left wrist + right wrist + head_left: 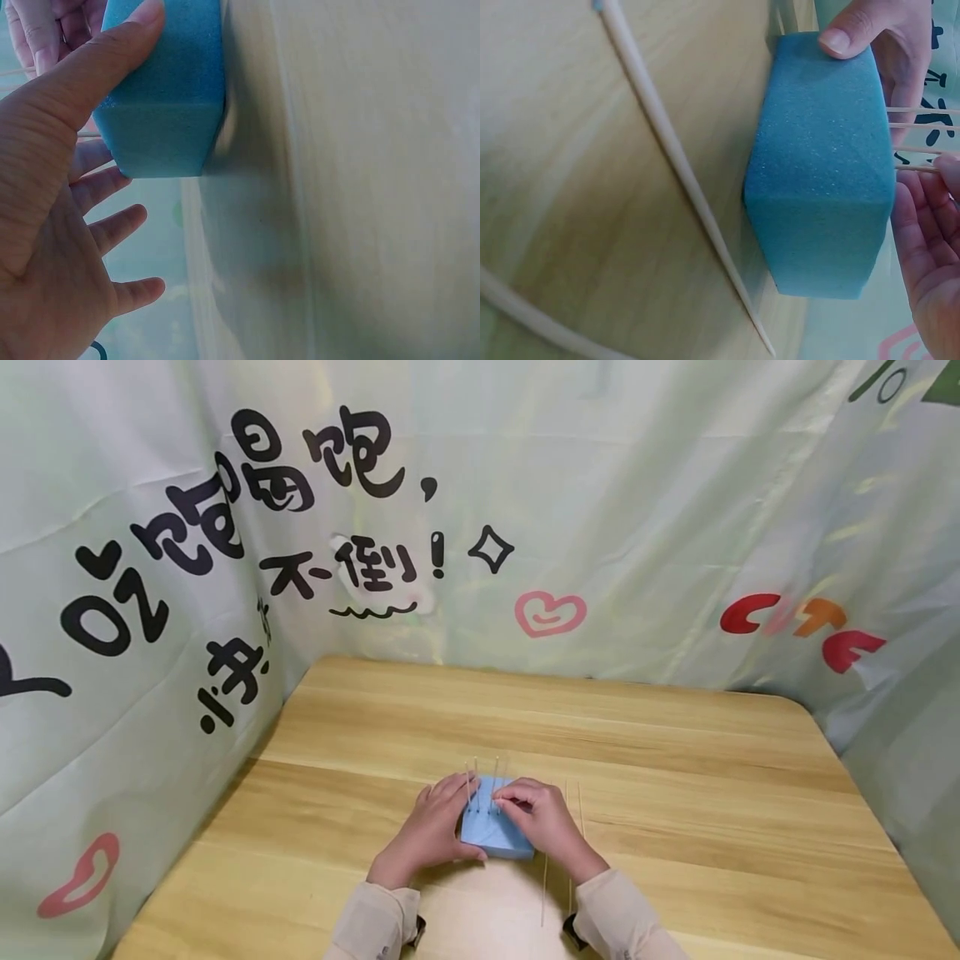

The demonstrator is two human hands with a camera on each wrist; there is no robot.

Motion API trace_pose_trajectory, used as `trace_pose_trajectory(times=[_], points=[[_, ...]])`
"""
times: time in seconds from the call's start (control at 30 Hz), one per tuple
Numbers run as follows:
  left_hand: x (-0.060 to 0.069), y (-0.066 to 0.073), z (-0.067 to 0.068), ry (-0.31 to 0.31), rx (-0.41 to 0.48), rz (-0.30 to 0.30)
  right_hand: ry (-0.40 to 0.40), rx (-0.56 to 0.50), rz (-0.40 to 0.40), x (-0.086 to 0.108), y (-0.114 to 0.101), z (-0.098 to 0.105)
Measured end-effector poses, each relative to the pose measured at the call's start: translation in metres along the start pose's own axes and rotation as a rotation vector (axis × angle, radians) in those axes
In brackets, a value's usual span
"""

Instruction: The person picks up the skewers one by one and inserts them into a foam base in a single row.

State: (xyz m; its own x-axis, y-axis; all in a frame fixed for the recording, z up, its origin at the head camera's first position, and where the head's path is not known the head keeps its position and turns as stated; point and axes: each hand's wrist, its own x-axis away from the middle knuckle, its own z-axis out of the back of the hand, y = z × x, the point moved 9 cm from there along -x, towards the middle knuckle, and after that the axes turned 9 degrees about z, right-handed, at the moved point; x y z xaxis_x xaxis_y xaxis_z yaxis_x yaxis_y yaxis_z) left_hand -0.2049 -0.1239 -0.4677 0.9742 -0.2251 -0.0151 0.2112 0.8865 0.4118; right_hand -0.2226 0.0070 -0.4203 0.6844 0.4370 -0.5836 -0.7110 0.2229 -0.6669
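- Foam block (498,841), blue, on the table (697,827), between both hands.
- Left hand (438,822) at the block's left side, gripping it; thumb on the near face, last two fingers spread out clear of the block.
- Right hand (546,817) over the block's right part; thumb and finger pinch one thin stick (915,169) that rises from the block's top.
- More thin sticks (911,125) stand in the block's top, left of the pinched one, roughly upright, in a row.
- Two loose sticks (685,176) lie on the table right of the block, apart from it, partly under the right arm in the head view.
- Beige sleeves (375,920) on the near side of the block, one to each side.
- Pale cloth (637,510) beyond the block and table; black writing (362,456), pink heart (551,613), red and orange letters (750,612) on it.
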Motion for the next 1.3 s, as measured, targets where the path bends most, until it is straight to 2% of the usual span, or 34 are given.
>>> trace_pose_trajectory(times=[0.1, 0.33, 0.47, 0.67, 0.9, 1.13, 1.3], points=[[0.002, -0.001, -0.004, -0.01, 0.001, 0.009, -0.018, 0.008, -0.017, 0.003, 0.001, -0.001], [0.005, 0.0, -0.008, -0.014, 0.016, 0.011, -0.056, -0.034, -0.129, 0.009, 0.006, 0.004], [0.004, 0.0, -0.006, -0.008, 0.032, 0.011, -0.009, -0.028, -0.234, 0.011, 0.016, 0.023], [0.003, 0.0, -0.002, -0.003, 0.029, 0.012, 0.033, -0.013, -0.41, 0.026, 0.037, 0.054], [0.001, 0.001, 0.001, -0.001, 0.034, 0.012, 0.061, 0.076, -0.433, 0.04, 0.044, 0.082], [0.001, 0.001, 0.0, 0.001, 0.022, 0.009, 0.063, 0.109, -0.445, 0.053, 0.05, 0.094], [0.001, 0.002, 0.002, -0.001, 0.03, 0.009, 0.024, 0.134, -0.483, 0.063, 0.056, 0.096]])
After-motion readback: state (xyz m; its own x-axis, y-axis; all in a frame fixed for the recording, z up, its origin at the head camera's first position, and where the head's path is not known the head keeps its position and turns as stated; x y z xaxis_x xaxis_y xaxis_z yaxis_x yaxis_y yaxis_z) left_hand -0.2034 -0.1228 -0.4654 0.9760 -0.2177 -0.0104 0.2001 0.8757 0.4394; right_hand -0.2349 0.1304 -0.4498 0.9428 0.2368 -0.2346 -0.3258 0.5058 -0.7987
